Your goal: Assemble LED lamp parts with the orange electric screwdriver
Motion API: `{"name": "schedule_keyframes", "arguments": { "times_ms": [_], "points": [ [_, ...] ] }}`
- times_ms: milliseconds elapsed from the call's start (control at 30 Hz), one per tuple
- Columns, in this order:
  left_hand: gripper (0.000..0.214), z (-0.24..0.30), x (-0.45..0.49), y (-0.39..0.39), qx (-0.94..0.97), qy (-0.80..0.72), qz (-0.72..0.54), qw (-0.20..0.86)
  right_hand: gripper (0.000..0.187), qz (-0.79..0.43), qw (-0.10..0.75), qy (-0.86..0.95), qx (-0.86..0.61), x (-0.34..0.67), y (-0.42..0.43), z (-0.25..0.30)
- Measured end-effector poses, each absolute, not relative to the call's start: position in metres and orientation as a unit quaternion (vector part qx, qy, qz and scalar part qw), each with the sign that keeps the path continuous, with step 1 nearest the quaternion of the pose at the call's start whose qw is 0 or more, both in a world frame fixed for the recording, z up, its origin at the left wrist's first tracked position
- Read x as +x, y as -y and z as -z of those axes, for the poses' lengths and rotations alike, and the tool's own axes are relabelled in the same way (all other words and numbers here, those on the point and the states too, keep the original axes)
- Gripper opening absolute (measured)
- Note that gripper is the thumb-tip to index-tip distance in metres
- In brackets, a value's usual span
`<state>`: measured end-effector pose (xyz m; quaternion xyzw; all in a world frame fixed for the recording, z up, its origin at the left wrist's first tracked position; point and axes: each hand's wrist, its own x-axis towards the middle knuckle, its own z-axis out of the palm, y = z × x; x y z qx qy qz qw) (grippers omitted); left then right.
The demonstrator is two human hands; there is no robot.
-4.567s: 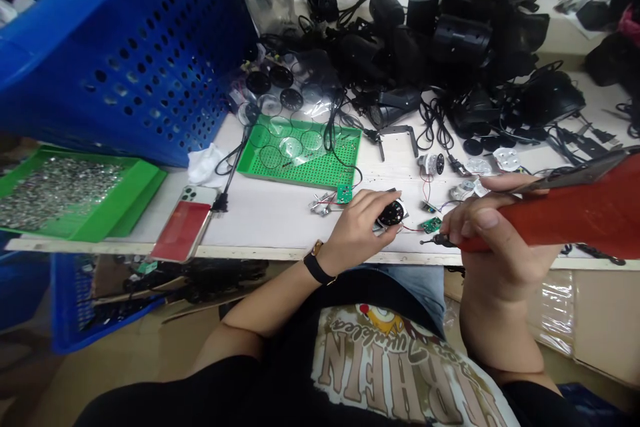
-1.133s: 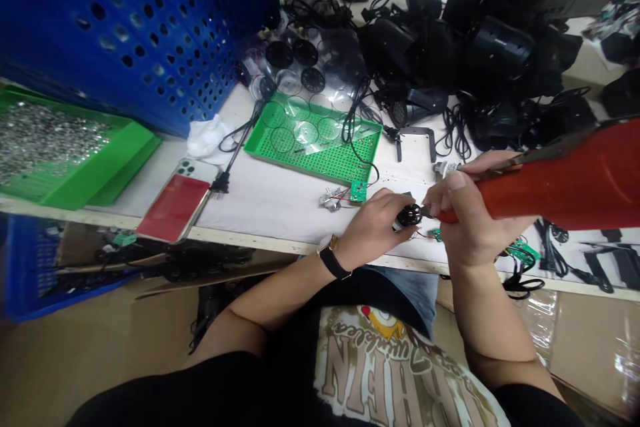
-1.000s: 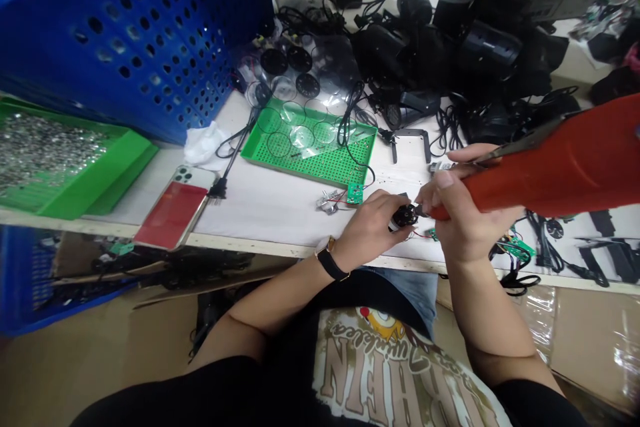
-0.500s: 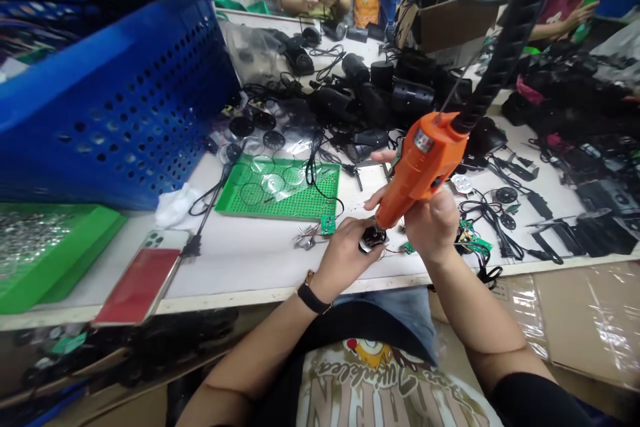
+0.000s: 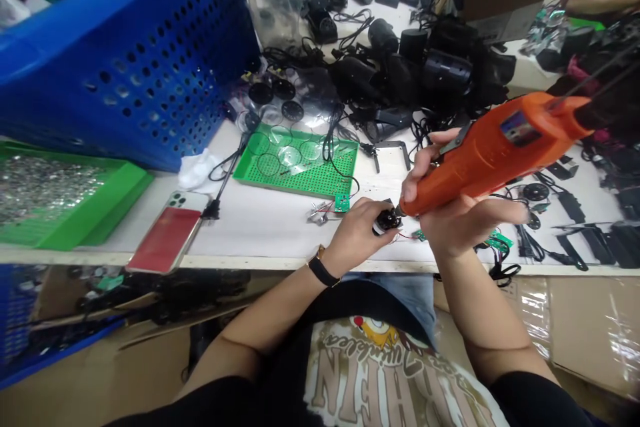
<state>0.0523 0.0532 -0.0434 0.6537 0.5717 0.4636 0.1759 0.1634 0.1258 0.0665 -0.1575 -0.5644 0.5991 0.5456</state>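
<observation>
My right hand (image 5: 455, 213) is wrapped round an orange electric screwdriver (image 5: 480, 153), with the thumb stretched out to the right. The tool leans over to the right, and its tip reaches down to a small round black part (image 5: 387, 219). That part is held on the table by my left hand (image 5: 357, 233), fingers and thumb curled about its sides. Thin red wires run from it toward a green circuit board (image 5: 419, 235). Left of my hands, another small circuit board (image 5: 342, 203) lies beside metal pieces (image 5: 319, 213) on the white table.
A green perforated tray (image 5: 300, 183) holds clear discs. A big blue crate (image 5: 125, 73), a green bin of screws (image 5: 107, 207) and a phone (image 5: 167, 233) stand at left. Black housings (image 5: 385, 73) pile up behind. Cables and black parts (image 5: 595, 247) lie at right. Other people sit across.
The screwdriver has tilted from fairly upright to leaning right, its tip still at the black part. My left hand keeps its hold. The whole view has shifted, with the camera looking lower.
</observation>
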Motion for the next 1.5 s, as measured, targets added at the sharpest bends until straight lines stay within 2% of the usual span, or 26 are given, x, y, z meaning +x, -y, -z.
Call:
{"name": "schedule_keyframes", "arguments": {
  "times_ms": [200,267,433,600,667,767,800,833,900,1000,1167,1367,1500],
  "points": [
    [0.046,0.04,0.055,-0.054,0.643,-0.571,-0.461,0.219,0.034,-0.503,0.475,0.681,-0.239,0.169,-0.129,-0.051],
    [0.041,0.04,0.054,-0.054,0.64,-0.571,-0.466,0.22,0.028,-0.496,0.471,0.686,-0.248,0.168,-0.129,-0.043],
    [0.026,0.041,0.053,-0.053,0.646,-0.549,-0.486,0.21,0.029,-0.483,0.516,0.656,-0.264,0.164,-0.126,-0.028],
    [0.022,0.041,0.058,-0.057,0.65,-0.539,-0.476,0.246,0.025,-0.565,0.505,0.612,-0.226,0.159,-0.117,-0.032],
    [0.039,0.042,0.058,-0.058,0.636,-0.544,-0.479,0.265,0.026,-0.575,0.522,0.591,-0.218,0.158,-0.114,-0.039],
    [0.09,0.044,0.053,-0.056,0.606,-0.562,-0.492,0.272,0.03,-0.528,0.592,0.566,-0.223,0.16,-0.117,-0.051],
    [0.098,0.044,0.051,-0.055,0.602,-0.568,-0.492,0.271,0.032,-0.499,0.621,0.558,-0.232,0.161,-0.12,-0.055],
    [0.098,0.044,0.049,-0.053,0.601,-0.572,-0.488,0.271,0.034,-0.468,0.651,0.546,-0.244,0.163,-0.125,-0.058],
    [0.084,0.043,0.047,-0.05,0.607,-0.576,-0.477,0.268,0.035,-0.407,0.701,0.517,-0.274,0.165,-0.138,-0.059],
    [0.063,0.041,0.049,-0.049,0.622,-0.576,-0.47,0.245,0.037,-0.351,0.719,0.502,-0.328,0.169,-0.161,-0.049],
    [0.06,0.04,0.056,-0.047,0.634,-0.571,-0.478,0.208,0.057,-0.373,0.643,0.551,-0.379,0.177,-0.183,-0.027],
    [0.06,0.038,0.058,-0.046,0.633,-0.582,-0.469,0.204,0.053,-0.42,0.573,0.608,-0.354,0.187,-0.185,-0.027],
    [0.061,0.036,0.056,-0.046,0.635,-0.582,-0.467,0.201,0.068,-0.419,0.541,0.642,-0.345,0.209,-0.173,-0.029]
  ]
}}
